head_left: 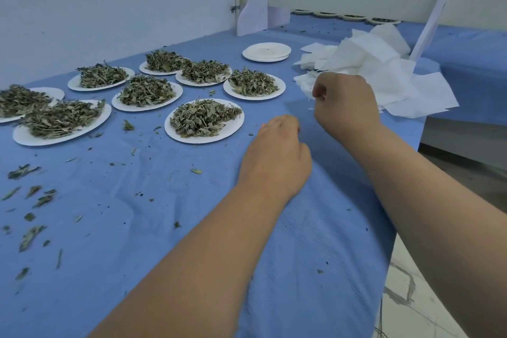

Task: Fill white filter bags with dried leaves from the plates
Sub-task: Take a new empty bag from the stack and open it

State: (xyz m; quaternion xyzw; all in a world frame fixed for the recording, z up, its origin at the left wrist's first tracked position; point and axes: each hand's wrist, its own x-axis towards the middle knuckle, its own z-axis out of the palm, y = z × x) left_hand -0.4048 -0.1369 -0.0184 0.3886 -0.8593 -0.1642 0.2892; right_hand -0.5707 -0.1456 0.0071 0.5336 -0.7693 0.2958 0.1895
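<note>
Several white paper plates heaped with dried green leaves sit on the blue cloth; the nearest plate (pixel 204 121) lies just left of my hands. A loose pile of white filter bags (pixel 384 74) lies at the right edge of the table. My right hand (pixel 344 103) is at the pile's near-left corner, with its fingers curled and pinching the frayed white edge of a bag (pixel 303 82). Thin white threads hang below its knuckles. My left hand (pixel 277 151) rests on the cloth to the right of the nearest plate, fingers loosely bent downward, holding nothing.
A stack of bare white plates (pixel 266 51) stands behind the leaf plates. Loose leaf bits (pixel 33 195) are scattered over the near-left cloth. White card dividers (pixel 253 0) stand at the back. The table's edge (pixel 422 129) drops off just right of the bag pile.
</note>
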